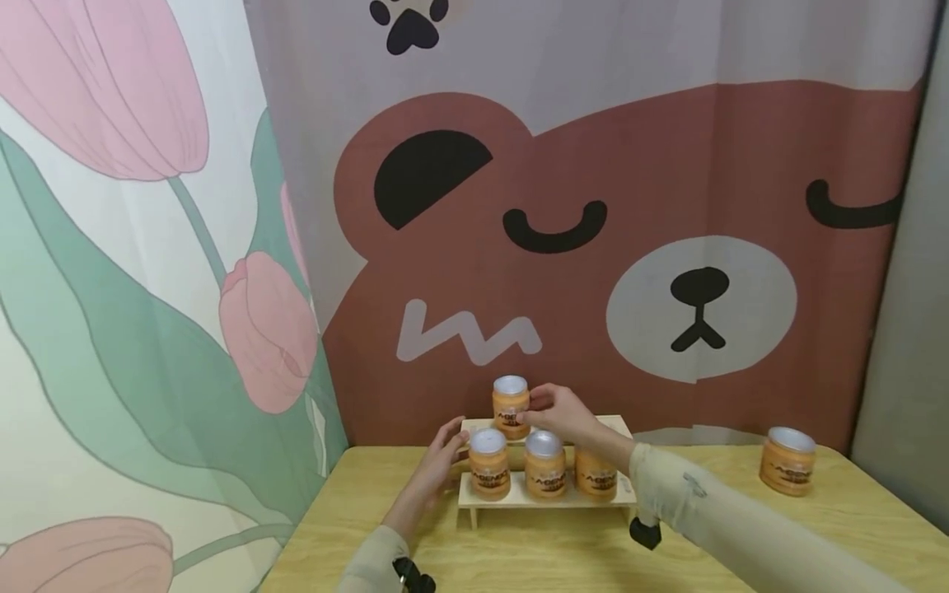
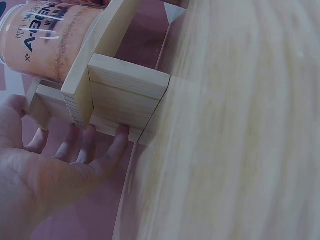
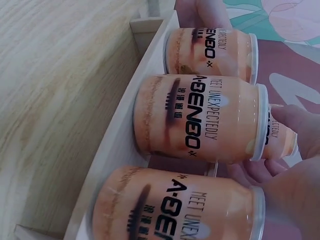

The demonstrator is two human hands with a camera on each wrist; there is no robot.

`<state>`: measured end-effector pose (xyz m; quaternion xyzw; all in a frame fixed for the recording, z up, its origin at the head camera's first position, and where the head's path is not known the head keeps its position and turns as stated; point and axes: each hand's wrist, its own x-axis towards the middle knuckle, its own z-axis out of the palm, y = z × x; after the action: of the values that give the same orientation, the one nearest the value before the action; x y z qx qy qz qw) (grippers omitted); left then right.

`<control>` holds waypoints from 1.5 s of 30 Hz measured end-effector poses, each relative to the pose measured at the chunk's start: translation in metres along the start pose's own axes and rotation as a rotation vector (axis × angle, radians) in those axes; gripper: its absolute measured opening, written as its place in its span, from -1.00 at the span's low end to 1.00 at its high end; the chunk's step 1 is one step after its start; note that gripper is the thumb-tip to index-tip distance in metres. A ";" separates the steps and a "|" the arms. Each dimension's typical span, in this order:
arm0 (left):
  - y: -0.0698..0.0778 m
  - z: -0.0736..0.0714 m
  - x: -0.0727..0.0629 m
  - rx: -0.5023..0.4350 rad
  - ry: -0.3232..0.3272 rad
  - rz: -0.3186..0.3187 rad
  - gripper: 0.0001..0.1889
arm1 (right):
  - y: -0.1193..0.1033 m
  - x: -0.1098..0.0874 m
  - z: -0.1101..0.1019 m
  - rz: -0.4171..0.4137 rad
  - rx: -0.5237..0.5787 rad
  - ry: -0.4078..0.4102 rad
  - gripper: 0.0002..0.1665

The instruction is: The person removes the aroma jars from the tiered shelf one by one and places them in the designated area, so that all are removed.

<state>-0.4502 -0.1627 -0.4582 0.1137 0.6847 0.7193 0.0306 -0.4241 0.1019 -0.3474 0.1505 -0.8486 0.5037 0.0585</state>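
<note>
A small two-tier wooden stand is on the table. My right hand holds an orange can with a silver top, upright at the left part of the upper tier. In the right wrist view, thumb and fingers of that hand lie on either side of this can, partly hidden behind the front row. Three like cans, a left one, a middle one and a right one, stand along the lower tier. My left hand touches the stand's left end with its fingertips, holding no can.
Another orange can stands apart at the right of the wooden table. Behind the table hangs a bear-print curtain, and a tulip-print one is on the left.
</note>
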 end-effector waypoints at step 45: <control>0.004 0.001 -0.001 0.010 -0.003 -0.005 -0.29 | -0.006 0.022 0.016 0.017 -0.085 -0.034 -0.16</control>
<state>-0.4483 -0.1623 -0.4541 0.1134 0.6887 0.7154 0.0329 -0.4420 0.0814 -0.3449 0.1491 -0.8715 0.4649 0.0463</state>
